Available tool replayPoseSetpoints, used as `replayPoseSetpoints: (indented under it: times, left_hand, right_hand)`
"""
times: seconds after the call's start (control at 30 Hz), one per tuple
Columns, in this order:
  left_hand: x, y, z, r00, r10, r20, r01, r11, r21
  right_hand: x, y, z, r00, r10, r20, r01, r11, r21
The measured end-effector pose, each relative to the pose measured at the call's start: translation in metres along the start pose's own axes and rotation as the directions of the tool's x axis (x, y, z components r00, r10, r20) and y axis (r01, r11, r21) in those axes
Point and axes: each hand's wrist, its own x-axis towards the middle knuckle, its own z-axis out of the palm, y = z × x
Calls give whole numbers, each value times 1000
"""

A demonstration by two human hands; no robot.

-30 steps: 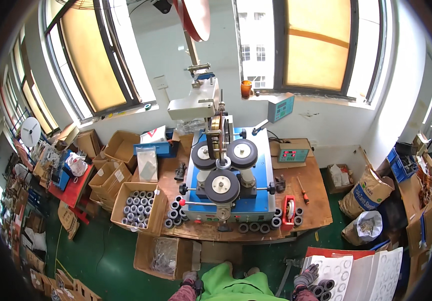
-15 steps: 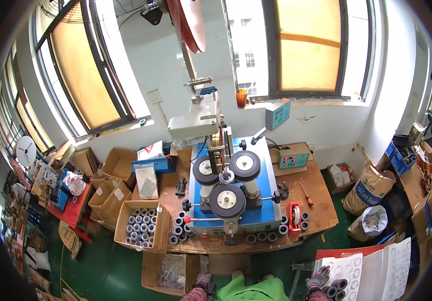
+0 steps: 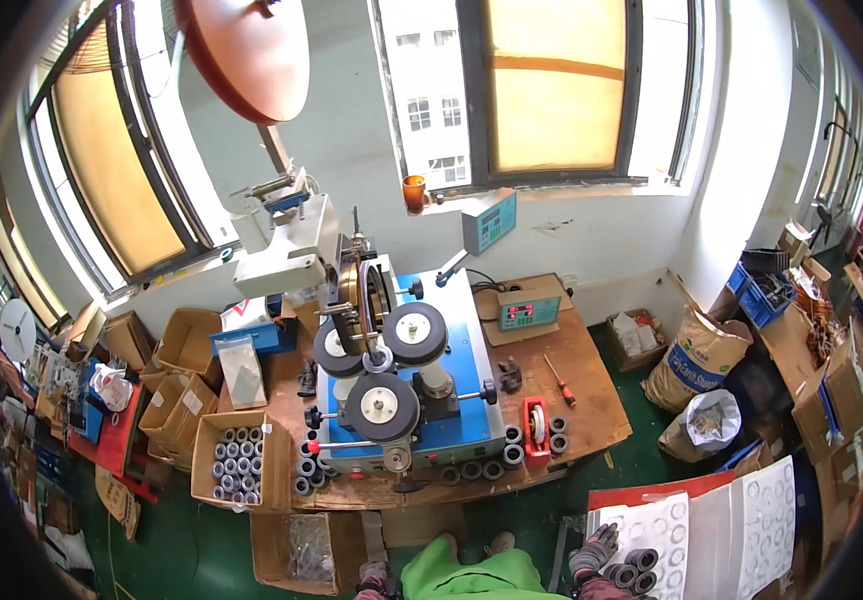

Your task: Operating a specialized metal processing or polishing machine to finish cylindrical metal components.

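My right hand (image 3: 593,552), in a patterned glove, lies with its fingers stretched out on a white sheet with ring marks (image 3: 654,520). Just beside it is a cluster of dark rings (image 3: 634,570). My left hand (image 3: 373,574), also gloved, hangs low by the green garment at my front, close to an open carton with clear plastic (image 3: 309,545); its fingers are too small to make out. Ahead stands a blue-topped winding machine (image 3: 471,395) with three black rollers (image 3: 381,405). A pale ring (image 3: 378,360) sits between the rollers.
A carton of grey rings (image 3: 239,465) stands left of the machine. More rings (image 3: 471,470) line the wooden table's front edge, near a red tape dispenser (image 3: 536,430) and a screwdriver (image 3: 560,380). A control box (image 3: 529,311) sits behind; sacks (image 3: 696,360) stand right.
My view has turned to the right, so the machine and table appear farther left. My right hand stays flat on the sheet beside the dark rings; the left stays low by the carton.
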Motion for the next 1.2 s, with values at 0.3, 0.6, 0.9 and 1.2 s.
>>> replayPoseSetpoints:
  times: [0.3, 0.6, 0.9, 1.2]
  left_hand:
    - [25, 5, -40, 958, 269, 104, -243, 948, -207]
    - [27, 2, -83, 969, 18, 248, 159, 723, -672]
    - [15, -19, -48, 958, -7, 288, 225, 643, -732]
    - [25, 20, -11, 955, -44, 292, 274, 501, -821]
  right_hand:
    - [-1, 2, 35, 990, -8, -140, 13, 999, 34]
    - [12, -21, -22, 1000, 23, 6, -23, 979, 205]
    - [6, -17, 11, 991, 78, -106, -55, 978, 199]
    - [8, 16, 10, 994, 106, 14, -107, 980, 166]
